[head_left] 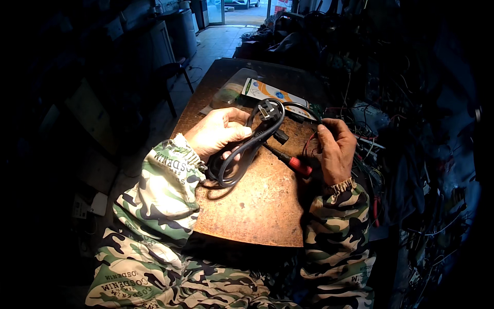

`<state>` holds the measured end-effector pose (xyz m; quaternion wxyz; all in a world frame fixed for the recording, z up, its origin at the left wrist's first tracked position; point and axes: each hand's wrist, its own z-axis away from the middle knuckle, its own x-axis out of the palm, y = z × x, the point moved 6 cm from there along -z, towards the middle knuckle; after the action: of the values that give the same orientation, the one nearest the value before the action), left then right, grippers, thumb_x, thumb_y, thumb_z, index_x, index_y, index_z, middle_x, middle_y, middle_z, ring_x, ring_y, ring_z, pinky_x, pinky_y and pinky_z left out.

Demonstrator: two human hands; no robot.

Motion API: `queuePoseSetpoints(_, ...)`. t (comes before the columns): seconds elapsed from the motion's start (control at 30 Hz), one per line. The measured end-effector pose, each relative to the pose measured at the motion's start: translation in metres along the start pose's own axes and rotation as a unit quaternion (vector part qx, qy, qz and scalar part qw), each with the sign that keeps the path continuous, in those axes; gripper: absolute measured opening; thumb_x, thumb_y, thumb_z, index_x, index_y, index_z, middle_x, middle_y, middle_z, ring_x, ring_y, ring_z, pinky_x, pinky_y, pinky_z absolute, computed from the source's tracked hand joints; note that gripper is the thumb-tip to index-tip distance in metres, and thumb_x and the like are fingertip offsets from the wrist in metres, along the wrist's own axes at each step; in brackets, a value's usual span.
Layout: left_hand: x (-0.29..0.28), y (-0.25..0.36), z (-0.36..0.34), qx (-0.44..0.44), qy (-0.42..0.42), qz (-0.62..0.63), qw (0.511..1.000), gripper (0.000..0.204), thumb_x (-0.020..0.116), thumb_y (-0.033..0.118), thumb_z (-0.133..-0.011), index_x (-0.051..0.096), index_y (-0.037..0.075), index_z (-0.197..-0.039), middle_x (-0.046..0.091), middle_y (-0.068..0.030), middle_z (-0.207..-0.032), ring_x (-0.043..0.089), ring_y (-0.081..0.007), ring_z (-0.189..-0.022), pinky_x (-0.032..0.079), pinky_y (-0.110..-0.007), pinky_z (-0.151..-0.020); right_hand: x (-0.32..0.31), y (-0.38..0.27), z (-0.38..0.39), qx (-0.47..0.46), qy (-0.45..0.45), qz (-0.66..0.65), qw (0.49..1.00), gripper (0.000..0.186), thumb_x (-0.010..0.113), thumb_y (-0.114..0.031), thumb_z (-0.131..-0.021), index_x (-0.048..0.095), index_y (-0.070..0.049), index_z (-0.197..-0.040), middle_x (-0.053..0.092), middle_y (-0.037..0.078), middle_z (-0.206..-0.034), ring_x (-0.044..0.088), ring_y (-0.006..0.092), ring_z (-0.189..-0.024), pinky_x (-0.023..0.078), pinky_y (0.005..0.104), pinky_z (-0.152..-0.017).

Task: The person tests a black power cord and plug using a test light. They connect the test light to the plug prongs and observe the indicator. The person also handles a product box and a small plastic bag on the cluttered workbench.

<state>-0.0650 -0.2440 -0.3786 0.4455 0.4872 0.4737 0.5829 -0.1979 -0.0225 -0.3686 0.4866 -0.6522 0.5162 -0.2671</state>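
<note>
Over the middle of the desk [247,216] you've got the black power cord [230,180] up in both hands, looped into a loose coil. Left hand [218,133]: grip closed around the coil's left side, thumb laid across the loops, a fingertip showing beneath. Lower loops hang toward the desk's near edge. Whether they touch the wood I can't tell.

Right hand [336,147]: grip pinched on a single run of the same cord, thumb against fingers, over the desk's right edge. That run arches across from the top of the coil. The plug [267,110] sits at the coil's upper end, between your hands, metal pins exposed. A dark connector [281,136] sits just below it, on the coil's right side.

Under the cord, toward the right edge — a red-and-black tool [301,166], slanted, red end nearest your right wrist. Kind unclear. Thin red wire [309,144] beside it, close to your right hand.

Toward the far edge: white-and-orange box [275,94] lying at a slant, partly behind the cord. Clear plastic item [231,92] just left of it, near the desk's far left corner. Past the right edge — tangled wires [368,170], mostly dark. Beyond the left edge, a dark stool [172,72] on the floor.
</note>
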Motion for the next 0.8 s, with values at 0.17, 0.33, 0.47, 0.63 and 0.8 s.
queuePoseSetpoints(0.17, 0.007, 0.006, 0.004, -0.047, -0.036, -0.128, 0.99, 0.042, 0.067, 0.012, -0.093, 0.053, -0.007, -0.127, 0.067, -0.0076, -0.089, 0.058, -0.0051, -0.059, 0.045, -0.019, -0.047, -0.018, 0.012, -0.009, -0.037, 0.065, -0.023, 0.997, 0.02, 0.064, -0.012, -0.093, 0.065, 0.005, -0.104, 0.068, 0.009, -0.093, 0.062, 0.0149, -0.084, 0.05, 0.0276, -0.078)
queuePoseSetpoints(0.33, -0.001, 0.008, 0.004, 0.034, -0.019, -0.3, 0.953, 0.039, 0.074, 0.015, -0.088, 0.061, -0.005, -0.119, 0.068, -0.0111, -0.104, 0.063, -0.0141, -0.092, 0.052, -0.029, -0.083, -0.003, -0.011, -0.001, -0.054, -0.003, -0.106, 0.993, 0.018, 0.068, -0.006, -0.09, 0.066, 0.003, -0.105, 0.069, 0.007, -0.09, 0.062, 0.0111, -0.08, 0.05, 0.0247, -0.073)
queuePoseSetpoints(0.47, 0.001, 0.011, 0.005, 0.017, -0.015, -0.294, 0.956, 0.041, 0.076, 0.017, -0.086, 0.062, -0.005, -0.118, 0.068, -0.0122, -0.107, 0.063, -0.0161, -0.098, 0.051, -0.031, -0.088, 0.002, -0.01, 0.002, -0.004, -0.095, -0.224, 0.97, 0.022, 0.071, -0.004, -0.088, 0.066, 0.003, -0.108, 0.067, 0.006, -0.082, 0.06, 0.009, -0.068, 0.048, 0.023, -0.06)
queuePoseSetpoints(0.63, -0.007, 0.008, 0.006, 0.054, -0.004, -0.348, 0.936, 0.046, 0.078, 0.02, -0.084, 0.062, -0.005, -0.119, 0.068, -0.0129, -0.108, 0.063, -0.0187, -0.101, 0.051, -0.033, -0.091, 0.017, -0.019, 0.008, -0.001, -0.18, -0.301, 0.937, 0.027, 0.073, -0.004, -0.085, 0.065, 0.005, -0.109, 0.065, 0.007, -0.08, 0.059, 0.0109, -0.066, 0.049, 0.0247, -0.059)
queuePoseSetpoints(0.8, 0.005, 0.016, 0.003, 0.118, -0.025, -0.323, 0.939, 0.044, 0.073, 0.018, -0.088, 0.06, -0.004, -0.124, 0.066, -0.0128, -0.113, 0.062, -0.0202, -0.106, 0.048, -0.035, -0.098, 0.014, -0.019, 0.009, 0.008, -0.197, -0.333, 0.922, 0.028, 0.073, -0.004, -0.085, 0.065, 0.004, -0.111, 0.067, 0.01, -0.085, 0.062, 0.0137, -0.07, 0.05, 0.0261, -0.062)
